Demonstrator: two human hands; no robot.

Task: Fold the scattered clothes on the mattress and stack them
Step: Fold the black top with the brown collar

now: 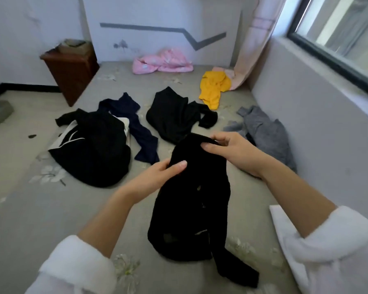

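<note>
1. While the black garment (191, 198) lay crumpled lengthwise on the mattress (72, 209), reaching towards its near edge, both hands held its upper part.
2. The left hand (157, 177) gripped the garment's left side, thumb on top and fingers curled round the cloth.
3. The right hand (232, 151) pinched the topmost fold between thumb and fingers.
4. A black-and-white garment (91, 149) lay heaped towards the left edge, with a navy garment (134, 124) strewn just beside it on the right.
5. A second black top (172, 117) lay unfolded mid-mattress, beyond the held garment.
6. A grey garment (263, 132) lay rumpled along the right edge, against the wall.
7. A yellow garment (214, 90) sat near the far right corner, and a pink garment (164, 62) lay bunched at the far edge.
8. A brown nightstand (70, 71) stood by the far left corner.
</note>
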